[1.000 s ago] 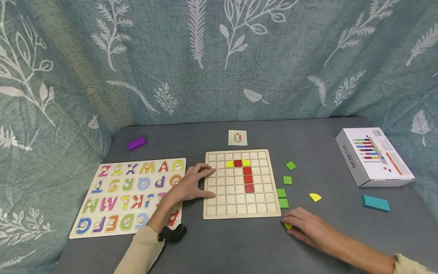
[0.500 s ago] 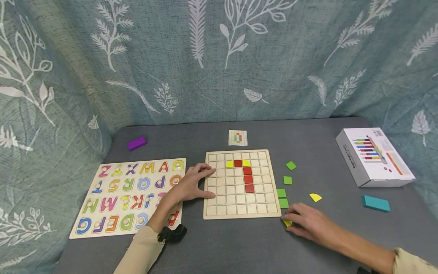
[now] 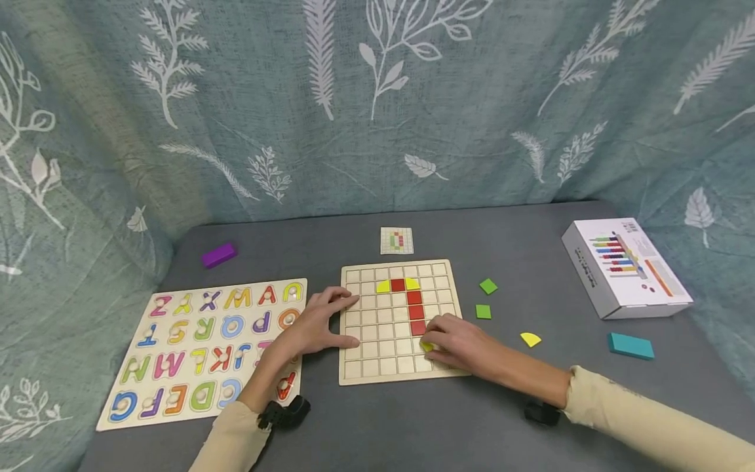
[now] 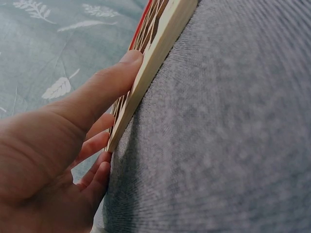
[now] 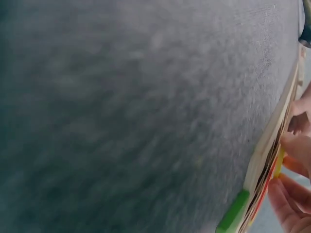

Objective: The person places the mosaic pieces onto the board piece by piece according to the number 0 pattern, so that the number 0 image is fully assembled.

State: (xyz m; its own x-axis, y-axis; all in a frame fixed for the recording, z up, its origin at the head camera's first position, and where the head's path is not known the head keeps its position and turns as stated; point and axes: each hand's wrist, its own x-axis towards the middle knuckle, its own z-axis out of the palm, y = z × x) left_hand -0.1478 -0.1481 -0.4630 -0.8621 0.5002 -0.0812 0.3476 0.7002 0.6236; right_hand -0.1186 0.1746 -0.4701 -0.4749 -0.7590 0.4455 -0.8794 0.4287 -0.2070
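My right hand (image 3: 463,344) pinches a yellow quarter-circle tile (image 3: 426,345) between thumb and fingers, close over the gridded wooden board (image 3: 366,371). The tile sits just below a column of red square tiles (image 3: 415,312) lying in the grid. In the right wrist view this yellow tile (image 5: 279,162) shows edge-on at the fingertips. Above the column, a red square is flanked by two yellow quarter-circles (image 3: 383,286). My left hand (image 3: 318,324) rests on the board's left edge, thumb and fingers spread; the left wrist view has the thumb on the rim.
Two green squares (image 3: 483,311) and a yellow quarter-circle (image 3: 531,339) lie right of the board. A pattern card (image 3: 397,240) is behind it. An alphabet puzzle (image 3: 141,419) lies left, near a purple block (image 3: 219,255). A white box (image 3: 622,269) and teal block (image 3: 631,346) stand right.
My right hand has carried the yellow quarter-circle tile leftward from the table onto the board area, below the red column. The left hand stays at the board's edge. The head view has shifted slightly.
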